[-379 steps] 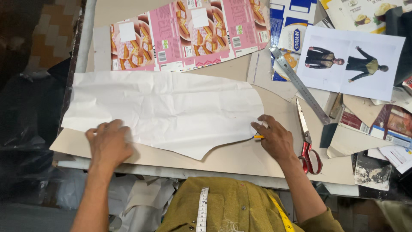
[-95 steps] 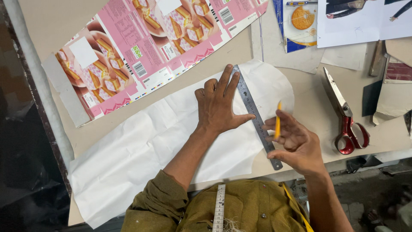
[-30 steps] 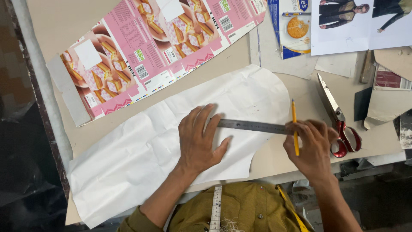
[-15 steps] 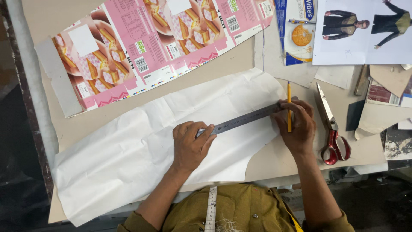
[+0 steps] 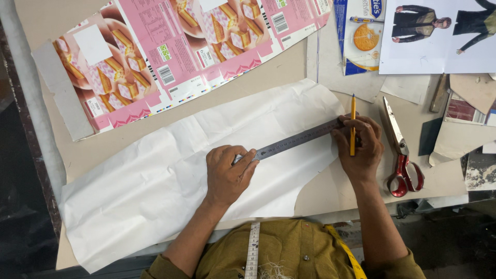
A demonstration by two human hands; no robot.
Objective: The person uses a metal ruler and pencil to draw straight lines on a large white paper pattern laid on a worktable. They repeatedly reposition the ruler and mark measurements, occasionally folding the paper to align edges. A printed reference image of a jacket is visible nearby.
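A long sheet of crumpled white paper [image 5: 170, 175] with one curved cut edge lies on brown cardboard [image 5: 289, 62]. Across the paper lies a steel ruler [image 5: 297, 140], running from lower left to upper right. My left hand [image 5: 227, 173] presses on the ruler's left end with its fingers. My right hand [image 5: 361, 150] holds the ruler's right end and grips a yellow pencil [image 5: 353, 120] that points away from me.
Red-handled scissors [image 5: 400, 155] lie just right of my right hand. A flattened pink printed carton [image 5: 170, 57] lies at the top left. Printed sheets, a blue carton [image 5: 361, 36] and card scraps [image 5: 454, 137] crowd the right. A tape measure [image 5: 252, 250] hangs at my chest.
Over the last seconds the ruler has swung from steep to nearly level across the paper. In the last half second both hands have stayed at its ends, hardly moving.
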